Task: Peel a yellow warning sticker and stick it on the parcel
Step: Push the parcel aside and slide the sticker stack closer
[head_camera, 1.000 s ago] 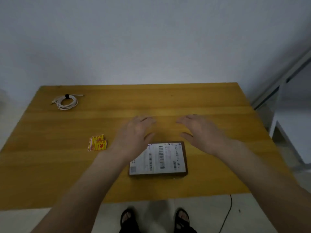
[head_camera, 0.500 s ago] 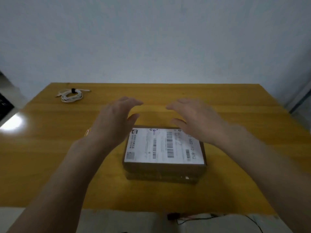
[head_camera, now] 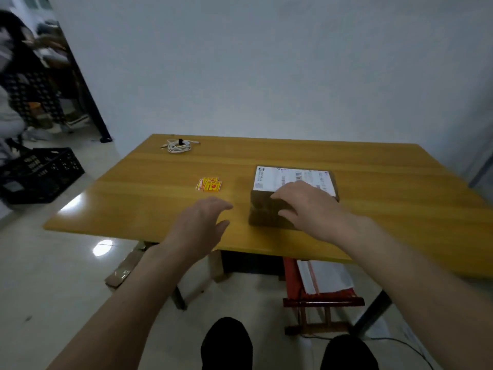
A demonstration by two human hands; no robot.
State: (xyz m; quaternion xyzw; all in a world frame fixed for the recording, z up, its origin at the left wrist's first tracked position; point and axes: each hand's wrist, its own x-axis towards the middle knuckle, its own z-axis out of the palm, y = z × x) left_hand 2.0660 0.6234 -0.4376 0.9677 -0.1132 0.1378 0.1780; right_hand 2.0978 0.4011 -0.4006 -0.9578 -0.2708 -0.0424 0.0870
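Item 1, table [head_camera: 373,166]: yellow wooden top, filling the middle of my view, set against a pale wall.

Item 2, parcel [head_camera: 269,209]: brown cardboard box lying flat on the table at about 3 o'clock from the view's centre. A white shipping label [head_camera: 280,177] with barcodes covers its top face.

Item 3, yellow warning stickers [head_camera: 210,185]: a small loose stack, yellow with red print, lying flat on the table at roughly 9 o'clock from the parcel, near it but apart. I see no hand touching them.

Item 4, left hand [head_camera: 198,228]: held over the near table edge, at 5 o'clock from the stickers and 8 o'clock from the parcel. Fingers spread and relaxed, holding nothing. I cannot tell whether it touches the tabletop.

Item 5, right hand [head_camera: 306,206]: palm down over the near half of the parcel, fingers extended toward 10 o'clock across the near top edge of the box and the lower part of the label, thumb beside the front face. Fingers loosely straight, not pinching; it seems to rest on the box, though I cannot confirm contact.

Item 6, coiled white cable [head_camera: 178,146]: at the far left corner of the table, 11 o'clock from the stickers, well apart from them.

Item 7, black plastic crate [head_camera: 40,174]: on the floor at 9 o'clock, left of the table.

Item 8, red-framed stand [head_camera: 320,295]: under the table's near edge at 5 o'clock, holding white sheets.
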